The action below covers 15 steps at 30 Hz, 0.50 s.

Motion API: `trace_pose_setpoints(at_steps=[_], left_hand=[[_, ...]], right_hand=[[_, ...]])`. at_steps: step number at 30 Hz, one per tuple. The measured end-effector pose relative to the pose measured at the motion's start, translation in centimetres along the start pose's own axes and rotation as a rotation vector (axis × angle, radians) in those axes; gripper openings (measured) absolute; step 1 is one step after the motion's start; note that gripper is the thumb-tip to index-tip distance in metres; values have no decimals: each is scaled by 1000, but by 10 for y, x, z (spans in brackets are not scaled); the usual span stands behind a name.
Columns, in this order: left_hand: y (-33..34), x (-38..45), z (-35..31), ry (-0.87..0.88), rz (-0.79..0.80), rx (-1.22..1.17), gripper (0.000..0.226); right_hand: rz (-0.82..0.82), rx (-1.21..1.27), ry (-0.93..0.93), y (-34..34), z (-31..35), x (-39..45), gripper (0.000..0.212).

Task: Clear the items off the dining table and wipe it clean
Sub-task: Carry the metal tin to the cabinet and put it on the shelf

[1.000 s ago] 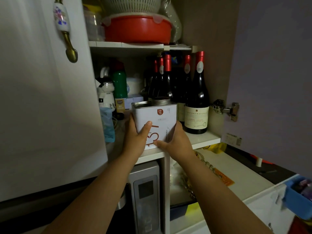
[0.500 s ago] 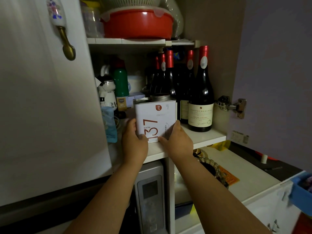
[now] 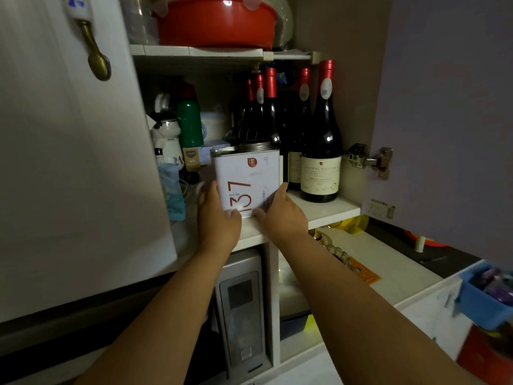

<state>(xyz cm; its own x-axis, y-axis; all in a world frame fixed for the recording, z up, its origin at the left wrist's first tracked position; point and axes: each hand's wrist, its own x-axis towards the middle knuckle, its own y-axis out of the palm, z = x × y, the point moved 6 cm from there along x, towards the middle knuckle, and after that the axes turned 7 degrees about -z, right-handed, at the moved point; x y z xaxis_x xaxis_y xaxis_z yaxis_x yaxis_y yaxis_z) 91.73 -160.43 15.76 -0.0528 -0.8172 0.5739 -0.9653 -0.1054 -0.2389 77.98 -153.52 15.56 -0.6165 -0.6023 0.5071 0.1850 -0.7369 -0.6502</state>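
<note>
Both hands, left hand and right hand, gripped the lower sides of a white tin standing at the cupboard shelf edge beside wine bottles; rigid, smooth metal, likely weighty if full; flat side walls offered the surest hold.

Both hands, left hand and right hand, hold a white tin upright on a cupboard shelf beside wine bottles.

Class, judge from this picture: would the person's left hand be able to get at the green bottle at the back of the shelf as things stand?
Probably yes. The left hand holds the white tin, but open shelf left of the tin leads to the green bottle.
</note>
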Motion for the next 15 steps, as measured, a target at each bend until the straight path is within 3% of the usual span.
trace_pose_setpoints(at_steps=[3,6,10,15], left_hand=[[-13,-13,-17,50,-61,24,80],[-19,-38,-43,254,-99,-5,77],[6,-80,-87,407,-8,-63,64],[57,-138,-171,516,259,-178,63]], right_hand=[[-9,121,-60,-17,-4,-20,85],[-177,186,-132,-74,-30,-51,75],[-514,38,-168,-184,-75,-93,69],[-1083,-172,-237,-314,-119,-157,53]])
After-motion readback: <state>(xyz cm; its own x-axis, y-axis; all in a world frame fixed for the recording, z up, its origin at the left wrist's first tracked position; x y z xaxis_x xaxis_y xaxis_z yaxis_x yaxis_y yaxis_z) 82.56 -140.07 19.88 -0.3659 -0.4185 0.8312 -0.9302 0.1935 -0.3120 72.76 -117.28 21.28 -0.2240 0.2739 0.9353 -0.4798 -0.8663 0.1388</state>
